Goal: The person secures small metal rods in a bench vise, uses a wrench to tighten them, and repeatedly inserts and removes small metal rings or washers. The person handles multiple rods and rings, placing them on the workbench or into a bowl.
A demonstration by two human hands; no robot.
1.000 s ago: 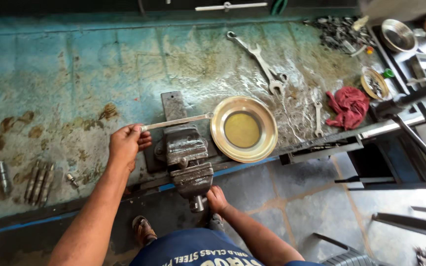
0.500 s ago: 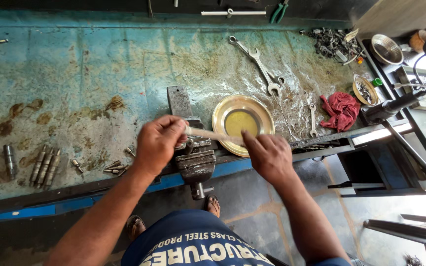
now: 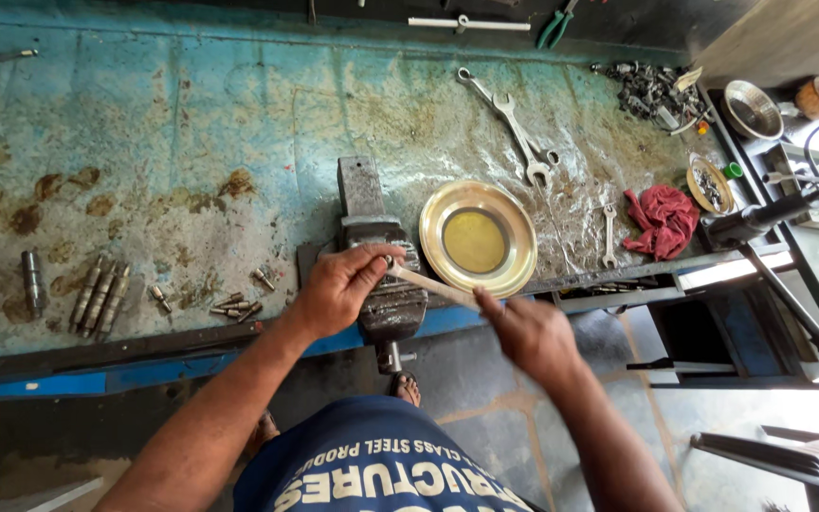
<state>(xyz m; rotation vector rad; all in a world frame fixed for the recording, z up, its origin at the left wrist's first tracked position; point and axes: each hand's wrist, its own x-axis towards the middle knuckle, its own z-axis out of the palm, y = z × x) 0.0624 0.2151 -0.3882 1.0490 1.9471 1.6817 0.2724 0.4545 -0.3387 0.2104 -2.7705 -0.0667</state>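
While the lower end of the flat file (image 3: 431,283) is hidden inside the right hand (image 3: 528,334), its fingers are seen clamped around that end. The file's long axis is laid slantwise, rising from lower right to upper left across the bench vise (image 3: 383,275). Its upper tip is pinched by the curled fingers of the left hand (image 3: 338,287), so what sits in the vise is covered and cannot be made out. Just beyond, a brass dish (image 3: 478,239) is set on the worn blue bench (image 3: 191,123). Farther off, spanners (image 3: 514,128) and a red rag (image 3: 661,220) are laid; the small pile at the far right is perhaps nuts.
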